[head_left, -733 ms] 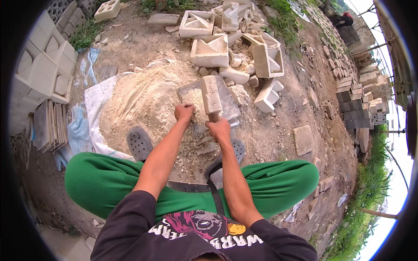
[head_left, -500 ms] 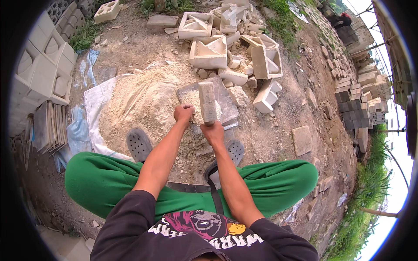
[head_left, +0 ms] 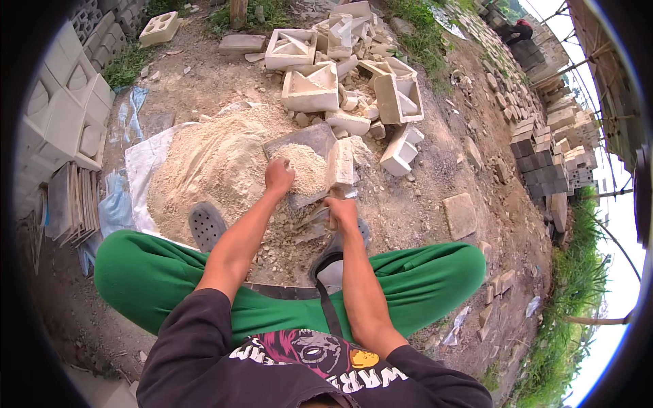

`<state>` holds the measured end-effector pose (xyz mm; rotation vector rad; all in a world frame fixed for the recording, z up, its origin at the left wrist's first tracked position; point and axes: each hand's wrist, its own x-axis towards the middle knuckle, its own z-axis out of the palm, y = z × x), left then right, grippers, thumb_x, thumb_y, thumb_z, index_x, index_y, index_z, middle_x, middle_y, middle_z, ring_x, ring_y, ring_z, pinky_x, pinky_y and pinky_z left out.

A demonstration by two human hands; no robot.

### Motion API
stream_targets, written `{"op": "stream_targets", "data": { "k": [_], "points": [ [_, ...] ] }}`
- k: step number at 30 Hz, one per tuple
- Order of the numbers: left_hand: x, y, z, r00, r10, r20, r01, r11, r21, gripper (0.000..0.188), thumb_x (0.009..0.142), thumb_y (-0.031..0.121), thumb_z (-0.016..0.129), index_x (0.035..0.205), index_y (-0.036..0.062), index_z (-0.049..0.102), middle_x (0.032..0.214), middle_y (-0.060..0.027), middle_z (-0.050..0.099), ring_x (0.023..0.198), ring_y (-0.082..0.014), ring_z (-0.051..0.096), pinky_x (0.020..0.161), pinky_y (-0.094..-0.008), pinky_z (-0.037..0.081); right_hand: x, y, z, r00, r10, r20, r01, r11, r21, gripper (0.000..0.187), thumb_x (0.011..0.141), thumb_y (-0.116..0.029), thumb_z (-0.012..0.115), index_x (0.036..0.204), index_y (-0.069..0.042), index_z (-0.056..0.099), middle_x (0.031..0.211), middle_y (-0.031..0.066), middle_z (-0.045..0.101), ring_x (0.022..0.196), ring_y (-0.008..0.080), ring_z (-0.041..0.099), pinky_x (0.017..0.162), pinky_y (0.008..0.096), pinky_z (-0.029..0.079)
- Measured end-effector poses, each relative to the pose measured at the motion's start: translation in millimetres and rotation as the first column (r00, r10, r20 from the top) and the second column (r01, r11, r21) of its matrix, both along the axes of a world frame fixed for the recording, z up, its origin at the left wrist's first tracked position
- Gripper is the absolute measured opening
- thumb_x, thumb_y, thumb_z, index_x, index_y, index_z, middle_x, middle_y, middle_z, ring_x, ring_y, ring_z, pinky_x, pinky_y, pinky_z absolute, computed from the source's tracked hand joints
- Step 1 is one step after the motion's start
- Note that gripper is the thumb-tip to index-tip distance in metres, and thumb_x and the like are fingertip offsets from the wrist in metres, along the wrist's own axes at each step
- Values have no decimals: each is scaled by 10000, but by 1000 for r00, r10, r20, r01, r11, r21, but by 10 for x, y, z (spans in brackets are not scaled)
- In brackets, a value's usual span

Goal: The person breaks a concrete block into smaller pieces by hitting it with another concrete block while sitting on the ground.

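My right hand [head_left: 341,213] is closed round the near end of a mallet [head_left: 340,166] with a long, dusty, block-shaped head. The head is over the right side of a flat grey slab [head_left: 323,138]. On that slab lies a heap of crushed pale rubble [head_left: 304,165]. At the heap's left edge is my left hand [head_left: 279,178], fingers curled together; whatever they hold, if anything, is too small to make out. A large mound of pale crushed grit [head_left: 218,149] spreads on a white sheet [head_left: 139,173] to the left.
Broken pale moulded blocks [head_left: 309,88] are piled beyond the slab. White blocks [head_left: 58,115] and thin boards [head_left: 80,204] stand at left. A flat stone [head_left: 460,215] lies at right, with grey blocks [head_left: 537,160] farther off. Another person [head_left: 520,30] is at far upper right.
The mallet has swung right and its head now lies lower, uncovering more of the rubble heap. My left hand has moved slightly left. The whole view has shifted a little.
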<state>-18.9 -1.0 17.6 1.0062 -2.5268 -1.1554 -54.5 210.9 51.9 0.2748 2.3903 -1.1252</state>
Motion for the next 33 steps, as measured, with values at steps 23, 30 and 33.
{"op": "stream_targets", "data": {
  "k": [23,30,33],
  "points": [
    [262,273,3,984,-178,27,179,948,-264,201,907,248,639,1043,112,698,1030,-121,631,1015,-312,615,850,-443,518,128,-44,-1,976,-52,213,81,988,-129,437,707,-237,763,890,150,677,772,179,712,565,252,708,513,359,570],
    [205,53,25,988,-132,-74,105,949,-296,254,893,233,654,1122,132,692,1075,-90,625,1074,-286,587,905,-438,487,92,-161,278,994,50,96,-50,999,-5,408,691,-224,756,905,115,684,797,199,721,612,276,715,574,378,563],
    [272,-50,17,996,68,-56,-83,940,-330,276,877,233,653,1133,138,691,1145,-77,609,1133,-285,555,957,-440,454,112,-287,461,986,110,-127,-118,991,-57,391,692,-232,758,915,84,698,806,206,727,663,302,721,630,388,551]
  ]
}}
